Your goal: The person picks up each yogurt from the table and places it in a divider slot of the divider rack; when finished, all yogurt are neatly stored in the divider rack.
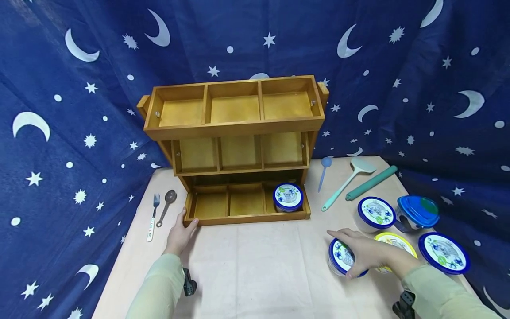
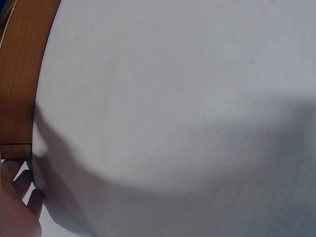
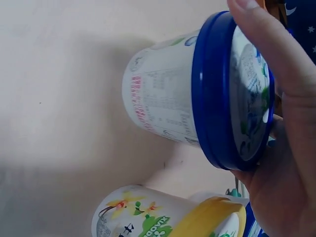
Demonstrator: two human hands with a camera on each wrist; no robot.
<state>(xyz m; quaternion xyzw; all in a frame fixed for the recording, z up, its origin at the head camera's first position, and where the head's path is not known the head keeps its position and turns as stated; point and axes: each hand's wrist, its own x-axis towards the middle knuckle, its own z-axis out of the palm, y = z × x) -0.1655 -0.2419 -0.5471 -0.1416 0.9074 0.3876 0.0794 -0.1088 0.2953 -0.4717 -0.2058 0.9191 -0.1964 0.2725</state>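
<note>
A wooden three-tier organizer box (image 1: 234,126) stands at the back, each tier split into three compartments. My left hand (image 1: 180,235) grips the front left corner of its bottom tier, thumb at the front and fingers along the side. A blue-lidded yogurt tub (image 1: 287,197) sits in the right compartment of that tier. On the right, my right hand (image 1: 364,251) holds another blue-lidded yogurt tub (image 3: 163,94) by its lid, thumb and fingers spread across opposite edges. Beside it is a yellow-lidded tub (image 3: 133,212), partly covered by my hand in the head view.
More blue-lidded tubs (image 1: 376,212) and a container with a blue lid (image 1: 418,212) stand at the right. Behind them lie a blue spoon (image 1: 326,163), a pale green spatula (image 1: 342,188) and a green roll (image 1: 371,183). A fork (image 1: 153,217) and a dark spoon (image 1: 166,206) lie left.
</note>
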